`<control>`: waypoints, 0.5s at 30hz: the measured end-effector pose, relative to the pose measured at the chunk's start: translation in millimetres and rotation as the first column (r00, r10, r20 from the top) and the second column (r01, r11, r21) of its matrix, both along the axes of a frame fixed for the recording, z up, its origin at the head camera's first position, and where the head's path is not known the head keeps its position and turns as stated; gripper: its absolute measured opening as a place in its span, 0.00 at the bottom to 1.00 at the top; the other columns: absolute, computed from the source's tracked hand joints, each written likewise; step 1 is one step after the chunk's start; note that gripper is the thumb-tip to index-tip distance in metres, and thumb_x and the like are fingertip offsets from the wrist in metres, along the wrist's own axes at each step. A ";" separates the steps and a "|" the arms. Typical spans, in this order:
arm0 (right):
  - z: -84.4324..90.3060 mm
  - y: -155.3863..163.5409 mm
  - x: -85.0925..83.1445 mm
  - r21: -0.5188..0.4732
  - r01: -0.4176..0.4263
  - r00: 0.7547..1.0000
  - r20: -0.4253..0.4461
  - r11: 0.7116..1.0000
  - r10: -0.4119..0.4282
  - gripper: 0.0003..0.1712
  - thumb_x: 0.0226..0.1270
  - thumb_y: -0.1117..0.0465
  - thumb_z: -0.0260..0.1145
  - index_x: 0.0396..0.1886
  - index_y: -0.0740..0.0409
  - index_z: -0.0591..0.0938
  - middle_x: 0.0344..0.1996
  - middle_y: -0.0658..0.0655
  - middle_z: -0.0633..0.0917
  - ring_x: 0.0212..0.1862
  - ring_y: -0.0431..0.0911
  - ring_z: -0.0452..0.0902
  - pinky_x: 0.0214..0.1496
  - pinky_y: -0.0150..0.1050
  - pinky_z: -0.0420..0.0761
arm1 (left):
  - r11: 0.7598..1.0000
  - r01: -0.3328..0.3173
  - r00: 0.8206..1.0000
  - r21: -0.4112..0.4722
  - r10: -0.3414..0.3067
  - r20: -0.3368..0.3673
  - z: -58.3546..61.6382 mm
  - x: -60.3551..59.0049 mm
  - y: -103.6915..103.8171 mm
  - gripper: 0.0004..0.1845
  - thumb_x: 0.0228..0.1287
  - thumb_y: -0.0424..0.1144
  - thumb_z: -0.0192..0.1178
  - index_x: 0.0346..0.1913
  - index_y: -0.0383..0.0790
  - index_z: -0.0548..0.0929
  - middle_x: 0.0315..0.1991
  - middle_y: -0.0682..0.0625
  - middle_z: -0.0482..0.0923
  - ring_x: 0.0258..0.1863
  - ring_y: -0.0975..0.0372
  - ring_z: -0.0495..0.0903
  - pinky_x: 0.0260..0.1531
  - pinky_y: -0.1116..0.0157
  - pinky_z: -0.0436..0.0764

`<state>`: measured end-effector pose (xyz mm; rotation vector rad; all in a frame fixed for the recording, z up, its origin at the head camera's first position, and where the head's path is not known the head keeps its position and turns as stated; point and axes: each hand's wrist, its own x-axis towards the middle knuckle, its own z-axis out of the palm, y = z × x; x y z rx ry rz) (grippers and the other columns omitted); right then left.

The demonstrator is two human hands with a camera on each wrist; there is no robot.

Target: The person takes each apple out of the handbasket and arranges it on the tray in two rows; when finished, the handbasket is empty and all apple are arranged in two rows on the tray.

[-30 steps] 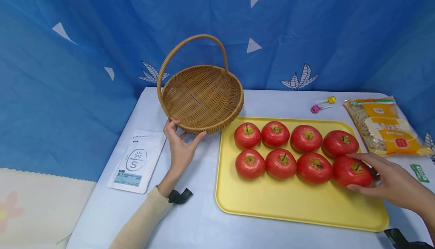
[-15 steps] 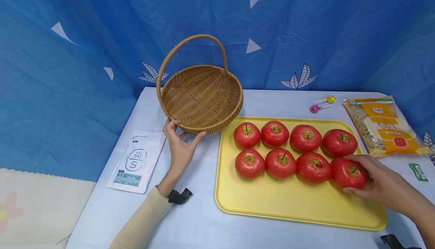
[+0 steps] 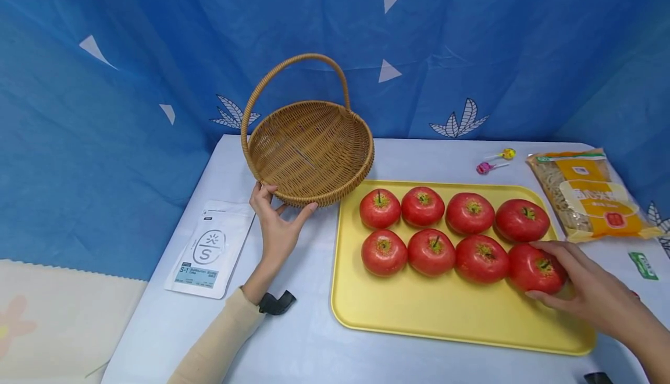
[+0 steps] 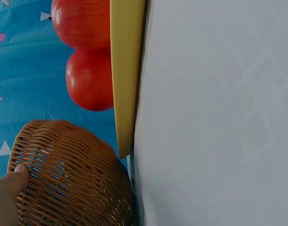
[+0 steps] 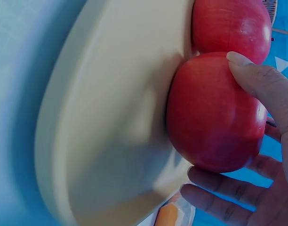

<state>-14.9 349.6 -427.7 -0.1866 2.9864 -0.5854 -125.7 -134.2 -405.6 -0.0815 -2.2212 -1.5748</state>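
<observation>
A wicker basket [image 3: 309,151] with a hoop handle stands empty at the back left of the table. My left hand [image 3: 276,221] holds its near wall, thumb and fingers spread round the curve; one fingertip [image 4: 14,176] rests on the weave of the basket [image 4: 73,179]. A yellow tray [image 3: 445,314] carries several red apples in two rows. My right hand [image 3: 581,288] grips the front-right apple [image 3: 534,267], which still sits on the tray. In the right wrist view the thumb [image 5: 257,80] lies over that apple [image 5: 214,113] and the fingers [image 5: 219,197] curl under its far side.
A white pouch [image 3: 211,247] lies left of my left arm. Two lollipops [image 3: 492,162] and a bag of noodles [image 3: 591,192] sit at the back right. The tray edge [image 4: 125,70] nearly touches the basket. Blue cloth walls close in the back and sides.
My right hand has slid a little left and closed round the front-right apple. The left hand and the basket have not moved.
</observation>
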 end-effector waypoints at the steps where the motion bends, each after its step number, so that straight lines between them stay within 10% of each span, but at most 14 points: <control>1: 0.2 0.0 0.7 0.014 0.005 1.000 0.002 1.000 -0.005 0.57 0.32 0.53 0.86 0.65 0.58 0.66 0.55 0.70 0.68 0.52 0.67 0.65 0.42 0.68 0.78 | 1.000 -0.001 1.000 0.000 0.001 0.001 0.2 0.2 0.2 0.41 0.52 0.32 0.74 0.59 0.26 0.56 0.73 0.30 0.32 0.70 0.38 0.57 0.57 0.41 0.73; 15: 3.2 -0.9 6.2 0.060 0.118 0.991 0.056 0.991 -0.121 0.63 0.44 0.39 0.78 0.75 0.56 0.57 0.63 0.75 0.60 0.59 0.73 0.56 0.48 0.76 0.66 | 1.000 -0.001 1.000 -0.013 0.001 -0.030 -11.0 -4.7 -5.3 0.44 0.51 0.33 0.75 0.62 0.27 0.55 0.73 0.30 0.37 0.70 0.37 0.57 0.56 0.41 0.73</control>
